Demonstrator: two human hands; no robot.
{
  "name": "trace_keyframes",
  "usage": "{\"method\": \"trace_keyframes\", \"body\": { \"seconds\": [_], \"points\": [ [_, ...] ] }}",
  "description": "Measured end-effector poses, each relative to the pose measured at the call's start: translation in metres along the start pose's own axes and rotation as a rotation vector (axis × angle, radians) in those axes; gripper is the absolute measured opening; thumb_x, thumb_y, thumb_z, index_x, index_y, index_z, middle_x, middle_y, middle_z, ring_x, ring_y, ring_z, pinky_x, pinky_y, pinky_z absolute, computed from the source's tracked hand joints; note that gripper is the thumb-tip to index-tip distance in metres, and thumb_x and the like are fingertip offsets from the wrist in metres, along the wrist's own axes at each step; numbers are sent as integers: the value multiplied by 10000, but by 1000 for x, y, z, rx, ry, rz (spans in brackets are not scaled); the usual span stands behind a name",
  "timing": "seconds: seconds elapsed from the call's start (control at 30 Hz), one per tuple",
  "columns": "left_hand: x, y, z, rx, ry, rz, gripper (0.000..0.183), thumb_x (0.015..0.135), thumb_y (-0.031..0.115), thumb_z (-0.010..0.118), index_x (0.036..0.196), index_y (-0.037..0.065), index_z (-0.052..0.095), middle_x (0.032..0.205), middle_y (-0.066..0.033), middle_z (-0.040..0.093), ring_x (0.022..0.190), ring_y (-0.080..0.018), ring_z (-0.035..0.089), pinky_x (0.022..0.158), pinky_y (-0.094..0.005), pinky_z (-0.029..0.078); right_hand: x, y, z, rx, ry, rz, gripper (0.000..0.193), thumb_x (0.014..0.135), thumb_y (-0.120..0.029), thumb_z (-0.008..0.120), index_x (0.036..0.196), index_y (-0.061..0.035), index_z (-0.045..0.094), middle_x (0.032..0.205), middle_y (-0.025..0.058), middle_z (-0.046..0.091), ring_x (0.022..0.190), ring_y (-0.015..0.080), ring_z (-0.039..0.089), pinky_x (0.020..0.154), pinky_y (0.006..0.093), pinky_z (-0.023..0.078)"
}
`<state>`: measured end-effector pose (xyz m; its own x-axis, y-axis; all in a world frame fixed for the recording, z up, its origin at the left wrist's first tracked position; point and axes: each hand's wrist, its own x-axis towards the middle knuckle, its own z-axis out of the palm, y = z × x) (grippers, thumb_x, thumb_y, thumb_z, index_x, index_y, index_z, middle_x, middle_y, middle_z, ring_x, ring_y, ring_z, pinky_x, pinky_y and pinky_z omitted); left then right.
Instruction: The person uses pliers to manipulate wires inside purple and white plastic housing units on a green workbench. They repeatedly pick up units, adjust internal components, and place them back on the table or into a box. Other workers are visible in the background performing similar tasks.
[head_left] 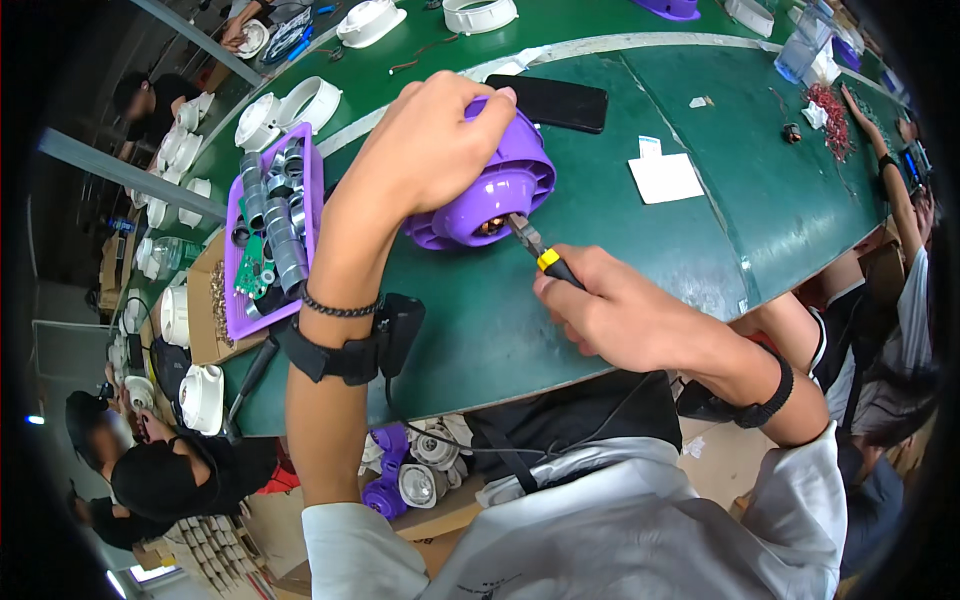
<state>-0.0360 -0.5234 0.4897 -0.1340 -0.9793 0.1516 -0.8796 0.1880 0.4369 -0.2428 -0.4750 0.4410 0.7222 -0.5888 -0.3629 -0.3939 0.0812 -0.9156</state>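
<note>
My left hand (430, 145) grips a glossy purple plastic housing (505, 192) from above, its fingers curled over the far rim. The housing is tilted on the green table, with its round opening facing me. Inside that opening sits a copper-coloured part (492, 226), mostly hidden. In my right hand (625, 312) is a pair of pliers (532, 240) with black and yellow handles. The jaws reach the edge of the opening, beside the copper-coloured part; whether they clamp it I cannot tell. A black phone (550, 103) lies just behind the housing.
To the left, a purple tray (232, 290) holds metal cylinders and green circuit boards, by a cardboard box (207, 345). A black-handled tool (252, 378) lies near the table's edge. White paper (668, 180) and a red wire pile (830, 120) are rightward. Co-workers sit at both sides.
</note>
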Motion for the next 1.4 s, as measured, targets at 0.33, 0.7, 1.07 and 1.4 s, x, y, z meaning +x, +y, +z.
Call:
{"method": "trace_keyframes", "body": {
  "seconds": [0.33,0.7,1.07,1.4],
  "points": [
    [-3,14,7,19,9,-38,433,950,334,501,898,-82,614,778,-317,589,717,-467,560,708,-475,459,-10,-7,13,-318,203,-28,303,942,-166,449,897,124,527,803,341,616,826,503,623,744,531,472],
    [0,15,17,82,40,49,454,933,341,510,739,-55,619,719,-330,570,718,-502,587,680,-536,466,-6,16,12,-261,195,-58,361,950,-255,465,1007,95,533,929,365,613,928,517,592,823,538,450],
    [-33,13,9,12,153,-43,399,879,382,603,867,-3,709,792,-262,658,742,-416,655,694,-476,517,-63,55,8,545,81,-141,294,997,-75,447,1278,9,466,1054,113,603,957,199,625,899,349,514],
    [-34,-126,14,-1058,515,-552,370,1056,283,405,1122,-19,608,1011,-93,686,834,-173,672,799,-310,549,-38,65,-34,653,365,-424,369,928,-33,425,1290,17,472,1056,124,622,992,215,623,919,325,474]
  ]
}}
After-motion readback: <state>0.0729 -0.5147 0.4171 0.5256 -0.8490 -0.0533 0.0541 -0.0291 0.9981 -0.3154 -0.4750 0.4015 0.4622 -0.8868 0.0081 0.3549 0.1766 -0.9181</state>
